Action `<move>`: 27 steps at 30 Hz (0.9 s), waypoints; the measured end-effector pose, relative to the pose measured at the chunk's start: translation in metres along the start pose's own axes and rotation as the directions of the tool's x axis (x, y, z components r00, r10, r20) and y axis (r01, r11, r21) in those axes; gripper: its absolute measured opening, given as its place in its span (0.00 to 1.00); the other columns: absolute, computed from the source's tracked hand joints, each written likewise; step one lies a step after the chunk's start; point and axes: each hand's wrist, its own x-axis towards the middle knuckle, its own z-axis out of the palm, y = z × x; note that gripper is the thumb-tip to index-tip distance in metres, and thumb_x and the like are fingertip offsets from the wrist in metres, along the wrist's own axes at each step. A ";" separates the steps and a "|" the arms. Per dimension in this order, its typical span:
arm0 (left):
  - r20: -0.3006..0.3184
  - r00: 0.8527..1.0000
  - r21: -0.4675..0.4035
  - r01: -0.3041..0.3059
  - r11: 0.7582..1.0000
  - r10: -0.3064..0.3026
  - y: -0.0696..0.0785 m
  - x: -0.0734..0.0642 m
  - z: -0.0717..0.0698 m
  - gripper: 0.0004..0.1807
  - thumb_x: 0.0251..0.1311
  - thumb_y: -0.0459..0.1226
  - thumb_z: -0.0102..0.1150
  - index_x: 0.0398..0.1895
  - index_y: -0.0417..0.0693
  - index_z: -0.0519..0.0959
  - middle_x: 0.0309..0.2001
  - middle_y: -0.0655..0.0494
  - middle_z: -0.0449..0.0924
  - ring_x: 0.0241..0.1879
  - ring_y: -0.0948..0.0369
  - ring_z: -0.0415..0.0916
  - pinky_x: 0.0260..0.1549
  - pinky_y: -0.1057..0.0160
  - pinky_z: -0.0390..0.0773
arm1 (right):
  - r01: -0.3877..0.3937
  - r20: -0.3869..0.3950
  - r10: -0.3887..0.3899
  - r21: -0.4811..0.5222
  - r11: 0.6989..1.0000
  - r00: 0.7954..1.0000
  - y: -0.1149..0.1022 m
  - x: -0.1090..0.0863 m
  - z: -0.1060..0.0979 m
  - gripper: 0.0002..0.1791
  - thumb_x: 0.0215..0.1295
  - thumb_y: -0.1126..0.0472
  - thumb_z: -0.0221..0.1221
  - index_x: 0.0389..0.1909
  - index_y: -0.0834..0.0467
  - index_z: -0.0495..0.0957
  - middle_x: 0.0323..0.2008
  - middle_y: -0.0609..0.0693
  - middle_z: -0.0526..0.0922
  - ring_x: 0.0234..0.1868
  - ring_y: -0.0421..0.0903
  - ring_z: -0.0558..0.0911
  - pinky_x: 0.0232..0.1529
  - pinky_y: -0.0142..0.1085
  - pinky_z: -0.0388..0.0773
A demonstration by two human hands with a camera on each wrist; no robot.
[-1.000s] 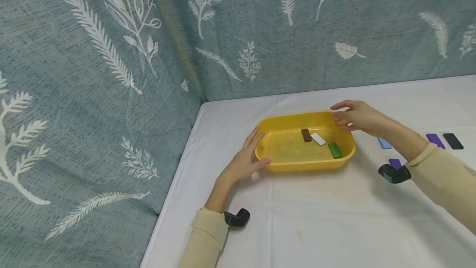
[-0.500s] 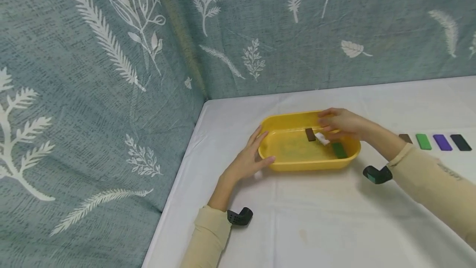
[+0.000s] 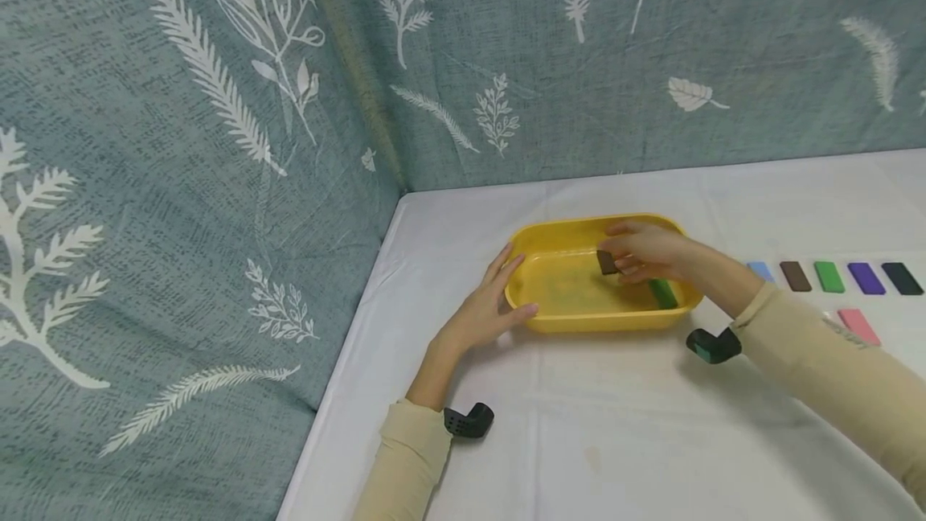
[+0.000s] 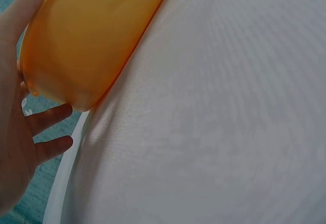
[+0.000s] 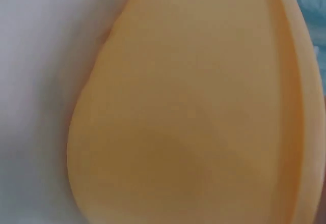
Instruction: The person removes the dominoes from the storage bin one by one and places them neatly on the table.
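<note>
While the left hand [image 3: 481,308] lies spread against the left end of the yellow tub [image 3: 586,323], thumb by the near wall, the right hand [image 3: 647,252] reaches down inside, fingers bent at the edge of a dark brown block [image 3: 605,262]. Whether those fingertips pinch the block or merely touch it, I can't tell; the hand itself screens the contact. The dark brown block is inside the tub, left of the fingertips, and a green block [image 3: 662,294] lies towards the right end, partly covered by the hand.

If the hold is only on an edge, I'd worry about the dark brown block slipping and skidding over the tub's smooth-looking floor. The green block could get nudged too, being so close to the palm. Should the left hand ease off, a bump against the rim might shift the tub on the white tabletop [image 3: 615,424]. Then there's the right sleeve [image 3: 817,360]: from here it looks close to the pink block [image 3: 858,327] and the light blue block [image 3: 760,270], so a careless forearm swing could push either out of place.
</note>
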 end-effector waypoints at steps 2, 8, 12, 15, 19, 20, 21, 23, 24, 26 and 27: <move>-0.001 1.000 -0.001 -0.003 1.000 0.003 0.000 0.000 0.000 0.53 0.55 0.71 0.45 0.76 0.51 0.48 0.75 0.66 0.30 0.69 0.46 0.52 0.60 0.43 0.61 | -0.002 -0.009 0.003 0.009 1.000 1.000 0.000 0.001 0.004 0.38 0.73 0.59 0.48 0.73 0.66 0.39 0.56 0.63 0.59 0.51 0.54 0.64 0.49 0.43 0.76; 0.003 1.000 0.017 0.008 1.000 -0.008 0.000 0.000 0.000 0.53 0.53 0.73 0.43 0.76 0.54 0.47 0.75 0.68 0.29 0.69 0.47 0.51 0.60 0.43 0.61 | -0.004 0.010 0.004 0.047 0.999 1.000 0.001 0.005 0.010 0.41 0.73 0.58 0.50 0.74 0.63 0.34 0.66 0.66 0.52 0.60 0.59 0.60 0.54 0.46 0.73; 0.007 1.000 0.035 0.013 0.999 -0.013 0.000 0.000 0.000 0.55 0.50 0.76 0.40 0.76 0.56 0.47 0.75 0.70 0.28 0.69 0.49 0.51 0.60 0.44 0.61 | 0.002 0.030 -0.005 0.092 0.996 1.000 0.002 0.008 0.014 0.41 0.73 0.61 0.49 0.74 0.63 0.32 0.69 0.68 0.48 0.65 0.62 0.57 0.56 0.47 0.71; 0.010 1.000 0.035 0.015 0.999 -0.016 0.000 0.001 0.001 0.55 0.50 0.76 0.40 0.76 0.56 0.47 0.75 0.70 0.28 0.69 0.49 0.51 0.60 0.44 0.61 | 0.014 0.039 -0.017 0.091 0.996 0.999 0.003 0.011 0.018 0.40 0.73 0.62 0.49 0.74 0.64 0.33 0.69 0.68 0.50 0.66 0.63 0.57 0.57 0.48 0.70; 0.011 1.000 0.029 0.022 0.999 -0.023 0.000 0.001 0.001 0.54 0.52 0.75 0.42 0.76 0.56 0.47 0.75 0.71 0.28 0.69 0.49 0.51 0.60 0.44 0.61 | 0.024 0.048 -0.027 0.058 0.998 0.998 0.002 0.014 0.026 0.39 0.73 0.61 0.49 0.73 0.65 0.36 0.68 0.68 0.53 0.66 0.63 0.59 0.57 0.47 0.70; 0.010 1.000 0.027 0.023 0.999 -0.023 0.000 0.001 0.001 0.54 0.52 0.74 0.42 0.76 0.56 0.47 0.75 0.71 0.28 0.70 0.49 0.50 0.61 0.45 0.60 | 0.023 0.049 -0.026 0.052 0.998 0.998 0.001 0.014 0.028 0.39 0.73 0.61 0.49 0.74 0.65 0.36 0.68 0.68 0.54 0.66 0.63 0.59 0.58 0.47 0.70; 0.009 1.000 0.026 0.023 0.999 -0.024 0.000 0.001 0.001 0.53 0.53 0.73 0.43 0.76 0.56 0.48 0.75 0.71 0.28 0.70 0.50 0.50 0.61 0.45 0.60 | 0.023 0.050 -0.025 0.051 0.998 0.998 0.001 0.015 0.031 0.39 0.73 0.61 0.49 0.73 0.65 0.37 0.68 0.68 0.54 0.66 0.62 0.59 0.58 0.47 0.69; 0.009 1.000 0.019 0.024 1.000 -0.025 0.000 0.001 0.001 0.52 0.54 0.72 0.45 0.76 0.56 0.48 0.74 0.72 0.28 0.70 0.50 0.50 0.61 0.45 0.60 | 0.021 0.056 -0.024 0.058 0.998 0.998 0.000 0.018 0.036 0.39 0.73 0.60 0.50 0.73 0.65 0.37 0.68 0.67 0.54 0.66 0.62 0.59 0.58 0.46 0.69; 0.009 1.000 0.019 0.025 1.000 -0.025 0.000 0.002 0.001 0.51 0.55 0.71 0.45 0.76 0.56 0.48 0.74 0.72 0.28 0.70 0.50 0.49 0.61 0.45 0.60 | 0.021 0.058 -0.024 0.062 0.998 0.998 -0.001 0.019 0.038 0.39 0.73 0.60 0.50 0.73 0.65 0.37 0.68 0.67 0.54 0.66 0.62 0.59 0.58 0.46 0.70; 0.010 0.999 0.020 0.030 0.999 -0.030 0.000 0.002 0.001 0.50 0.56 0.70 0.46 0.76 0.56 0.48 0.74 0.73 0.28 0.70 0.50 0.50 0.61 0.45 0.60 | 0.024 0.067 -0.029 0.069 0.997 0.997 -0.001 0.022 0.043 0.39 0.72 0.60 0.50 0.73 0.65 0.38 0.68 0.67 0.54 0.66 0.62 0.59 0.58 0.46 0.69; 0.010 0.999 0.020 0.033 0.999 -0.033 0.000 0.002 0.001 0.50 0.57 0.69 0.46 0.76 0.56 0.48 0.74 0.73 0.28 0.70 0.50 0.50 0.61 0.45 0.60 | 0.027 0.072 -0.032 0.071 0.997 0.997 -0.001 0.024 0.045 0.39 0.72 0.60 0.50 0.73 0.65 0.38 0.68 0.67 0.54 0.66 0.62 0.59 0.58 0.46 0.69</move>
